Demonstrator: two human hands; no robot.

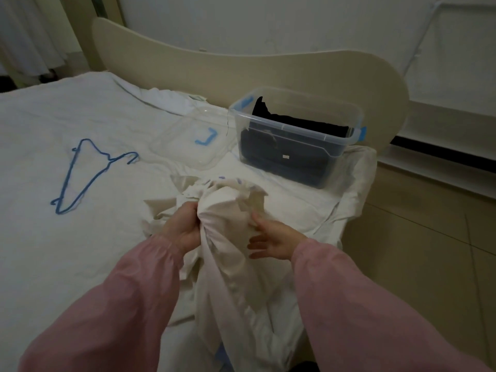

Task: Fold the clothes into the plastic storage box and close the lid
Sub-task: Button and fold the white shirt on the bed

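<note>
A cream-white garment (228, 237) lies bunched on the bed in front of me and hangs down toward my lap. My left hand (181, 228) grips a gathered fold of it near its top. My right hand (271, 238) has its fingers spread and touches the cloth's right side. Beyond, at the bed's corner, stands the clear plastic storage box (295, 140) with blue latches, dark folded clothes (292, 149) inside it. Its clear lid (188, 140) with a blue latch lies flat on the bed to the box's left.
Two blue wire hangers (80, 173) lie on the white sheet at left. A cream headboard (268, 71) runs behind the box. The bed's edge drops to a tiled floor (429, 251) on the right. A white pillow (166, 99) sits near the headboard.
</note>
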